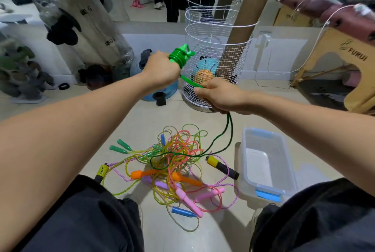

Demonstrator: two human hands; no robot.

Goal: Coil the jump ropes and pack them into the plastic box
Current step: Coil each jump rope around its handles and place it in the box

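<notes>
My left hand grips the green handles of a jump rope, with several turns of green rope wound round them. My right hand pinches the same green rope, which hangs from it down to the floor. On the floor between my knees lies a tangled pile of jump ropes with orange, pink, purple, blue, green and yellow handles. To the right of the pile stands a clear plastic box with blue latches, with no ropes inside.
A white wire basket holding balls and cardboard tubes stands just beyond my hands. A wooden stool is at the right. Plastic-wrapped bags lean at the left. A mirror on the far wall reflects a person.
</notes>
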